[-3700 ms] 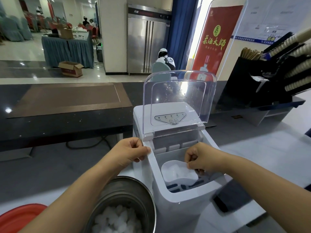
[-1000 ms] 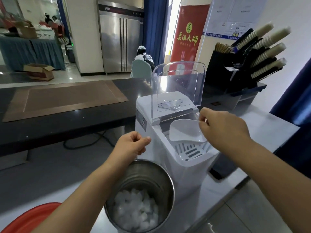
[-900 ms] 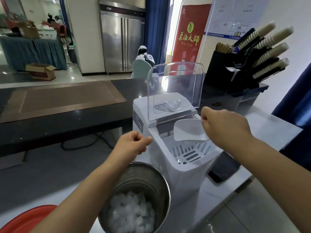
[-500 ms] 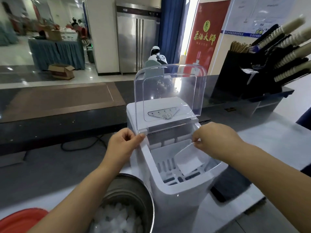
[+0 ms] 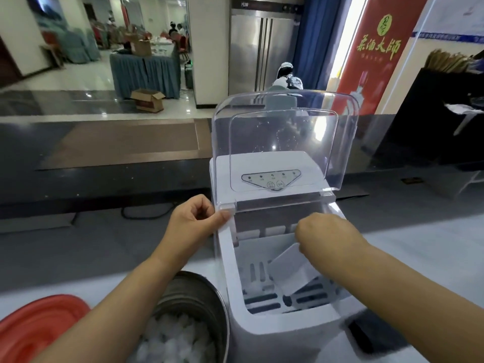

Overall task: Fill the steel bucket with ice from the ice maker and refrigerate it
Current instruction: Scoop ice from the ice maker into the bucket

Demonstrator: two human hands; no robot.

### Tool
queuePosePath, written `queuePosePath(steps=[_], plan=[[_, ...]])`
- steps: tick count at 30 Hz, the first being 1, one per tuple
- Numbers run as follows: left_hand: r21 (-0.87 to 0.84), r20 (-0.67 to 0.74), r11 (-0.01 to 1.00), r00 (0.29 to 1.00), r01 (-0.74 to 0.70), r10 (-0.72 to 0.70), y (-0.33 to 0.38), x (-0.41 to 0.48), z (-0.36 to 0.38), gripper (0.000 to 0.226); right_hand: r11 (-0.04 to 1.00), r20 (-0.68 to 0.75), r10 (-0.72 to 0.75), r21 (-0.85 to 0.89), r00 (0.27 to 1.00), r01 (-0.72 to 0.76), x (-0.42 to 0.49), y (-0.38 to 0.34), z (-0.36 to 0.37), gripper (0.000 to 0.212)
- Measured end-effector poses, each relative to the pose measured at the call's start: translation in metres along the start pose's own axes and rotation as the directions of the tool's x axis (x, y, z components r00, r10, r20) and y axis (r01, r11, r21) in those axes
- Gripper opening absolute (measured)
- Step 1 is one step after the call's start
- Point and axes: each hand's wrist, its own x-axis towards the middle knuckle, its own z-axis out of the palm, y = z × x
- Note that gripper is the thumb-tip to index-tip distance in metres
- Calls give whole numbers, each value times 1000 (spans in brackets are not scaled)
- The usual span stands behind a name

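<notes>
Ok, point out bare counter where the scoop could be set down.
Bare white counter lies right of the ice maker, beyond the right hand. Left is crowded: steel bucket and red lid near the left hand.

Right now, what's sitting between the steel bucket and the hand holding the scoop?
In the head view, the ice maker's white left wall stands between the steel bucket and the right hand, which holds the scoop inside the basket.
</notes>
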Motion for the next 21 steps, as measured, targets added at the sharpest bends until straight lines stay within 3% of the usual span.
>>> queuePosePath(steps=[8, 15, 21], plan=[[56, -21, 997, 998, 55, -54, -2, -2, 5, 25, 984, 62, -106, 149, 992, 96, 16, -8, 7, 16], [32, -58, 994, 993, 103, -101, -6, -2, 8, 27, 980, 50, -122, 167, 991, 112, 14, -8, 9, 16], [-14, -50, 991, 989, 136, -137, -6, -3, 10, 48, 982, -90, -138, 114, 986, 148, 7, -6, 20, 12]])
